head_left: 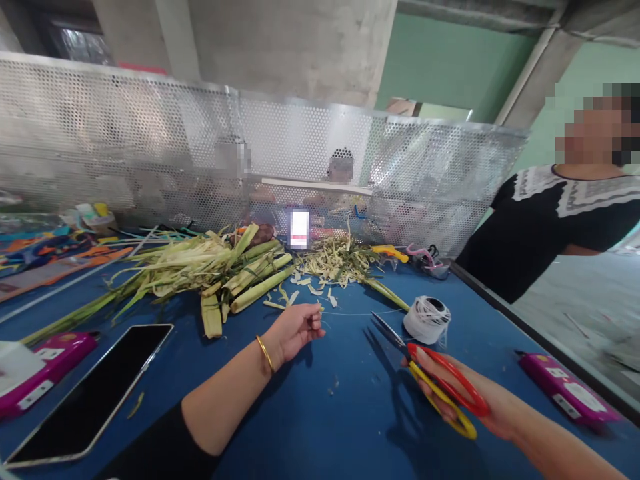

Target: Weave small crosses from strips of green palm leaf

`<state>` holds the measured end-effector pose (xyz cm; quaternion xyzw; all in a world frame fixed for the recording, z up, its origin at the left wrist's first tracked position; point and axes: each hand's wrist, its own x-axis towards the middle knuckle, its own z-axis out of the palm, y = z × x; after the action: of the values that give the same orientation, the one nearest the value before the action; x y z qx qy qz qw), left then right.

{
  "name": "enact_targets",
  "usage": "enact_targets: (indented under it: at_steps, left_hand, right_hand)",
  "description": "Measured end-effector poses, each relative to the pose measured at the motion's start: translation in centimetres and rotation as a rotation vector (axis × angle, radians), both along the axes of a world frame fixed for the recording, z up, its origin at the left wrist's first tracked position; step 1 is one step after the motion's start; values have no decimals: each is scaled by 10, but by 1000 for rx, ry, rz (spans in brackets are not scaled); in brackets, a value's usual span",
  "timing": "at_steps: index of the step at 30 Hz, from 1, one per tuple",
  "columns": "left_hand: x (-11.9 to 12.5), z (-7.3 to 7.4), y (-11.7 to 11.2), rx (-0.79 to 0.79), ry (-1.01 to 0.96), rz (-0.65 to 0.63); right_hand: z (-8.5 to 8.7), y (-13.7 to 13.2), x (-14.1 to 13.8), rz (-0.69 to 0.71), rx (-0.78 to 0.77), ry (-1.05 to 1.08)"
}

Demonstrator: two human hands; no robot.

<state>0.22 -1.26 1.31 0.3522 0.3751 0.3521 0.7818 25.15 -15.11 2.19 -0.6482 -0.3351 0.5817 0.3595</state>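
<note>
My left hand, with a gold bangle at the wrist, is closed in a pinch on the end of a thin white string. The string runs across to a spool of white string standing on the blue table. In my right hand is a pair of scissors with one red and one yellow handle. Its blades point up and left, slightly parted, just left of the spool and near the string. Whether the blades touch the string I cannot tell.
Green stalks and leaves are heaped at the left, beside pale shreds. A phone and purple packs lie on the blue table. Perforated metal panels stand behind. A person stands at the right.
</note>
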Motion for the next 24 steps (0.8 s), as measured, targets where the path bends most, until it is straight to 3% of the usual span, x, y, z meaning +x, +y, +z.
enact_targets:
  at_steps: [7, 11, 15, 18, 20, 21, 22, 24]
  left_hand:
    - [1, 4, -3, -6, 42, -55]
    - [-1, 6, -4, -13, 74, -91]
    - [-4, 10, -6, 35, 101, -168]
    - [-5, 11, -7, 80, 108, -238]
    - [-5, 10, -7, 112, 104, -255]
    - [-5, 10, -8, 126, 96, -254]
    - [-4, 9, -8, 137, 84, -251]
    - [-3, 9, -9, 145, 56, -241]
  right_hand:
    - [-6, 38, -18, 129, 101, -427]
    - [-7, 34, -20, 240, 161, -853]
    - [-5, 24, -25, 388, 96, -1397]
    - [1, 25, -30, 467, 118, -1591]
    - [7, 33, -36, 425, 266, -1545]
    - [10, 39, -41, 388, 379, -1423]
    - [11, 47, -47, 379, 493, -1206]
    - [12, 63, -64, 319, 511, -657]
